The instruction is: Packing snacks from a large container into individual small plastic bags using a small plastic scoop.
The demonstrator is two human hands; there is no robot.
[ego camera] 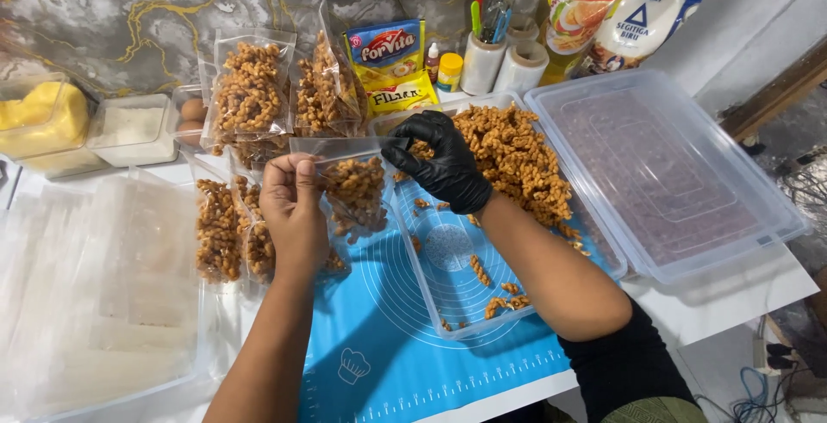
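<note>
Holding a small clear bag [353, 186] of brown twisted snacks above the blue mat [388, 337], the bare left hand [293, 208] pinches its left edge while the black-gloved right hand [444, 164] grips its right top corner. Just right lies a clear tray [431, 289] heaped with snacks [517, 156] at its far end. Filled bags [250, 96] stand farther left on the worktop [732, 294].
</note>
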